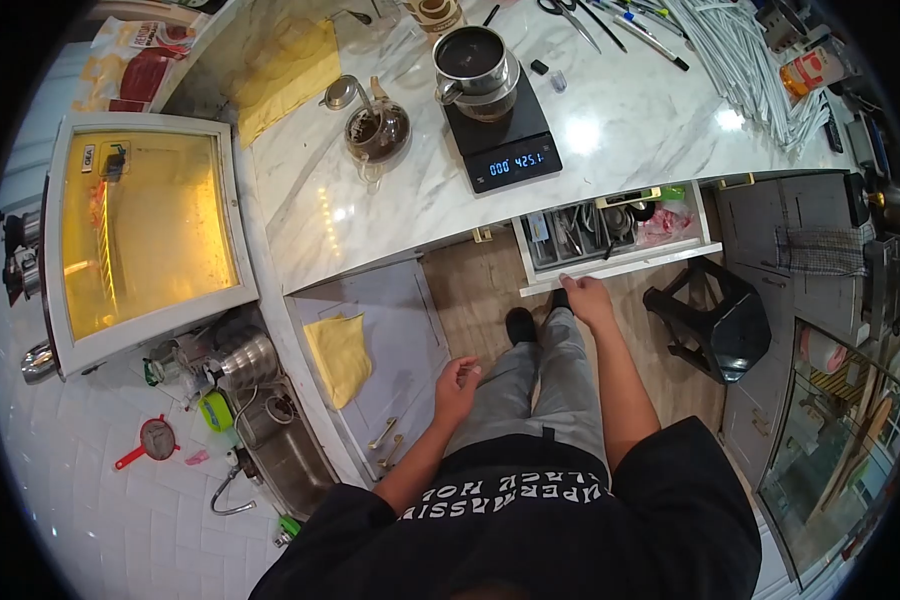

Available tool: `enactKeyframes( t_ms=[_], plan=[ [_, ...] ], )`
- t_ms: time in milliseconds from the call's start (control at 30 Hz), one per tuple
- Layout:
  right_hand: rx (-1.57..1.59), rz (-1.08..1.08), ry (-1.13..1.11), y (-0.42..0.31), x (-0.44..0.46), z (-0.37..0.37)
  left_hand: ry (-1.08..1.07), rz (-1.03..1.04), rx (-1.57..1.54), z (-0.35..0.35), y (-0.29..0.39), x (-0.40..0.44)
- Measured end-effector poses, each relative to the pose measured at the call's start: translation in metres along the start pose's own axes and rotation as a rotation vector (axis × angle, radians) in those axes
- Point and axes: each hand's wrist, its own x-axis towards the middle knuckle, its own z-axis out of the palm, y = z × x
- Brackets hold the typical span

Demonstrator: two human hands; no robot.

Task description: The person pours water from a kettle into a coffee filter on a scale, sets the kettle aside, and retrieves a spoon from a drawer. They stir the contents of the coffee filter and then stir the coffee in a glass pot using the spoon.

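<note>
The left hand [456,387] hung empty, fingers loosely curled; the right hand [589,301] was at the front edge of the open drawer [642,264] under the tabletop [610,150], grip unclear — even, square pressure seemed best.

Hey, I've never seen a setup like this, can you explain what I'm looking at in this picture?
Sure. No robot here, just a person's bare hands. There's one picture, from a camera worn on the head, looking forward and down; everything looks curved, especially near the edges.

The marble-patterned counter holds a black digital scale, with a metal cup above a glass vessel on it. To the left sits a glass pot; scissors lie further right.

The right hand is at the front edge of an open drawer, apparently touching it. The left hand hangs in the air, seemingly holding nothing.
</note>
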Motion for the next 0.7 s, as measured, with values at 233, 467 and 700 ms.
enactKeyframes(
  t_ms=[233,467,700],
  plan=[
    [-0.339,-0.098,0.172,-0.049,0.047,0.018,0.010,-0.065,0.072,-0.006,-0.027,-0.005],
    [-0.541,0.128,0.144,-0.031,0.101,0.030,0.026,-0.068,0.103,-0.011,-0.035,-0.019],
    [-0.588,0.191,0.091,-0.042,0.105,0.025,0.017,-0.102,0.099,-0.011,-0.034,-0.015]
  ],
)
